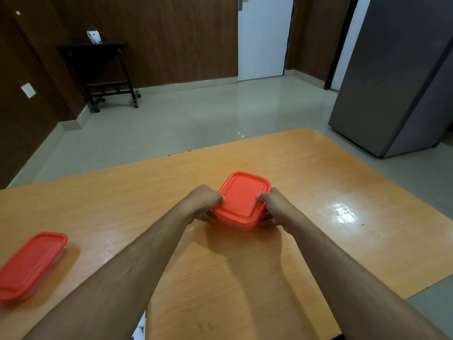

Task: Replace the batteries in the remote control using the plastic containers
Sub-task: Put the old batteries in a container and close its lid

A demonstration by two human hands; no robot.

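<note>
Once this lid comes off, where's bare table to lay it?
Bare table lies right of the held container, out to the right edge. Another bare strip runs between the left forearm and the second container at the left edge. It is crowded only where the left hand and right hand grip.

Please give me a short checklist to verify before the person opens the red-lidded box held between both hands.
1. Both hands on the box: ok. The left hand and right hand hold the box from opposite sides.
2. Box rests on the table: ok.
3. Lid closed all around: cannot tell; the near edge is partly hidden.
4. Contents known: cannot tell; the lid hides the inside.
5. Second box out of the way: ok, it lies far to the left.
6. Remote control in sight: not ok, none visible.
</note>
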